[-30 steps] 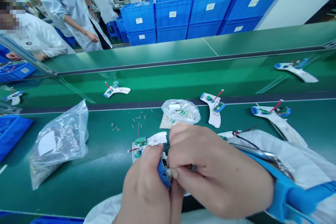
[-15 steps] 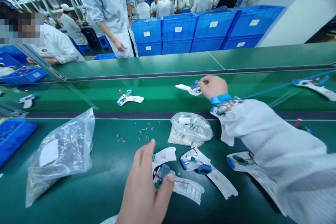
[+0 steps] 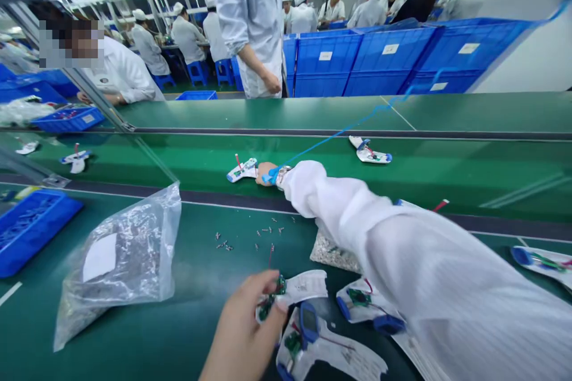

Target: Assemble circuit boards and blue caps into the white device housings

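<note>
My right hand (image 3: 266, 174) reaches across to the green belt, its fingers closed at the handle end of a white plastic shell half with a circuit board (image 3: 242, 171). A blue wrist strap (image 3: 271, 176) circles that wrist. Near the front, the thumb and fingers of my left hand (image 3: 245, 324) close around the board end of another white shell half (image 3: 306, 287). Just below lies a shell half with a blue-framed display (image 3: 348, 348). One more shell half (image 3: 357, 300) sits to the right, partly hidden by my right sleeve.
Small screws (image 3: 226, 245) lie scattered on the bench beside a bag of small parts (image 3: 333, 253). A large clear bag (image 3: 129, 250) and a blue bin (image 3: 38, 229) stand left. Another shell half (image 3: 372, 153) rests on the belt. A person in a white coat (image 3: 252, 24) stands beyond.
My right hand has let go of a shell half on the belt and moved left to another. My left hand has closed from open around a shell half. The view has shifted.
</note>
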A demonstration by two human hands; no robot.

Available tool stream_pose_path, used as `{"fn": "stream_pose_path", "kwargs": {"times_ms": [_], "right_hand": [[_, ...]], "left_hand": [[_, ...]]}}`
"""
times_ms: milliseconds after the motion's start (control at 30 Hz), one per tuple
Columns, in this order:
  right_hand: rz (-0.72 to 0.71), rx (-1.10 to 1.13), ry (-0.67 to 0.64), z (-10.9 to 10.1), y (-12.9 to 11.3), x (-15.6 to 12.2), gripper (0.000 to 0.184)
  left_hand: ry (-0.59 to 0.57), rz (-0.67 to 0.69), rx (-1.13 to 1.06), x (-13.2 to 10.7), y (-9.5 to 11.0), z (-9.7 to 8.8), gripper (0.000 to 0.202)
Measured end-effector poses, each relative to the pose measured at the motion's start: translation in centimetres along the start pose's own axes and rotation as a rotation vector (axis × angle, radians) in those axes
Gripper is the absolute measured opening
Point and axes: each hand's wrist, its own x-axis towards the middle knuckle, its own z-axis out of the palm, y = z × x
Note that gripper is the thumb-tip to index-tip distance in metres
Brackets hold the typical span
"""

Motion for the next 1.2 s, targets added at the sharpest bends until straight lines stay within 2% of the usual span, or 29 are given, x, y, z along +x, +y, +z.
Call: {"fn": "stream_pose_path", "kwargs": {"times_ms": [100, 167, 267, 300, 400, 500, 600, 667, 767, 967, 1200], "right_hand": [[-0.137, 0.094, -0.109, -1.1, -0.1, -4.1, 0.029], [-0.254, 0.172, -0.176, -1.3, -0.6, -8.4, 0.029], [-0.398, 0.285, -0.278, -0.1, -1.7, -15.2, 0.022], [-0.434, 0.359, -0.275, 0.5, -2.0, -17.0, 0.021], [-0.463, 0.532, -0.240, 2.3, -1.8, -20.0, 0.027], [-0.477, 0.380, -0.284, 3.0, -0.2, -19.2, 0.024], [-0.353, 0.125, -0.187, 3.1, 1.6, -16.3, 0.021], [-0.280, 0.038, -0.124, 3.5, 2.4, -14.3, 0.024], [-0.254, -0.061, -0.125, 4.4, 2.8, -12.3, 0.020], [-0.256, -0.161, -0.181, 6.2, 2.9, -11.2, 0.022], [-0.236, -0.173, -0.169, 6.4, 3.5, -10.8, 0.023]], "left_hand": [[0.124, -0.194, -0.384, 1.9, -0.6, 0.0, 0.043], [0.250, -0.231, -0.684, 3.0, -0.3, 0.5, 0.052], [0.276, -0.223, -1.056, 3.2, 1.0, 1.8, 0.054], [0.273, -0.234, -1.141, 2.9, 1.3, 2.2, 0.052], [0.291, -0.287, -1.282, 1.7, 1.7, 2.9, 0.037], [0.255, -0.270, -1.352, 0.8, 1.1, 2.5, 0.024], [0.223, -0.241, -1.345, 0.5, 0.5, 1.4, 0.021], [0.209, -0.215, -1.330, 0.3, 0.4, 0.7, 0.023], [0.203, -0.173, -1.314, 0.2, 0.3, 0.2, 0.025], [0.257, -0.209, -1.287, 0.5, -0.1, 0.2, 0.024], [0.282, -0.211, -1.281, 0.4, 0.0, 0.0, 0.024]]}}
